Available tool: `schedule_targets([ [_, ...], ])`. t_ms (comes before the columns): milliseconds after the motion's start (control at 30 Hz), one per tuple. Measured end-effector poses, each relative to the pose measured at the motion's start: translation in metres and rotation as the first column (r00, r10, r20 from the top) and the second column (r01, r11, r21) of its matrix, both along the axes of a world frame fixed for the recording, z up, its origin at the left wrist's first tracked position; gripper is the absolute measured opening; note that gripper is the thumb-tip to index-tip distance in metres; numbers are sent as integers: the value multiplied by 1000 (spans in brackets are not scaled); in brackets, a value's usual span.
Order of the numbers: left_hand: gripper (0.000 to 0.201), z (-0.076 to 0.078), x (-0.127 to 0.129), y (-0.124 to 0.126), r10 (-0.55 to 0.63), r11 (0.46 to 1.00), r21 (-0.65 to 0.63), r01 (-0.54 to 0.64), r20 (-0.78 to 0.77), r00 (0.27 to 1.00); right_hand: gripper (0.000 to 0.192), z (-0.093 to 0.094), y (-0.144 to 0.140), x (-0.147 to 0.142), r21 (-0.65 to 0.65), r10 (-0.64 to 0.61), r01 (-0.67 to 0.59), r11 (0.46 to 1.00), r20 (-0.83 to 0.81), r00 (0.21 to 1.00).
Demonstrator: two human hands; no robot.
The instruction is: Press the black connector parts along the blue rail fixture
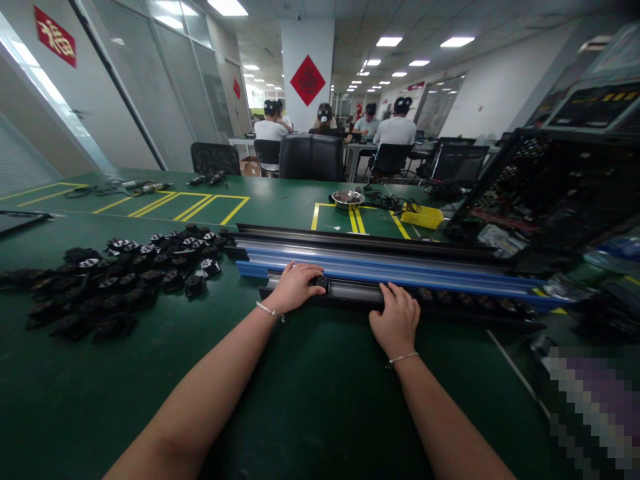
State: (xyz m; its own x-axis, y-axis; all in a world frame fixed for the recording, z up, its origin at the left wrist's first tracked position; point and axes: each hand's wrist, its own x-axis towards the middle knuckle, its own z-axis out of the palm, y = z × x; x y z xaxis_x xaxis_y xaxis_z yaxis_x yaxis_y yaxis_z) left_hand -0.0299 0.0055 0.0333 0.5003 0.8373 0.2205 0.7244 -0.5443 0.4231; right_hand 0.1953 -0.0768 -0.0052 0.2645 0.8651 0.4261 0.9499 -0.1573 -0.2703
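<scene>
The long dark rail [350,293] lies across the green tabletop [310,400] in front of us, its long axis running left to right, nearest of a stack with blue-edged rails [400,267] behind it. Our left hand [295,285] sits at its left end, fingers [306,272] curled over a small black part [321,283] on the rail. Our right hand [397,320] rests palm-down just beside it, fingers pressing the rail. Both forearms reach forward, nearly parallel. A heap of black parts [115,280] lies well to the left.
</scene>
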Motion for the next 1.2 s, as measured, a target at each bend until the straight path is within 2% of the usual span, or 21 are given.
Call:
schedule_targets([
  [1200,28,1,-34,6,-4,1000,6,4,-25,1000,55,-1,0,-1,28,2,-2,1000,3,1000],
])
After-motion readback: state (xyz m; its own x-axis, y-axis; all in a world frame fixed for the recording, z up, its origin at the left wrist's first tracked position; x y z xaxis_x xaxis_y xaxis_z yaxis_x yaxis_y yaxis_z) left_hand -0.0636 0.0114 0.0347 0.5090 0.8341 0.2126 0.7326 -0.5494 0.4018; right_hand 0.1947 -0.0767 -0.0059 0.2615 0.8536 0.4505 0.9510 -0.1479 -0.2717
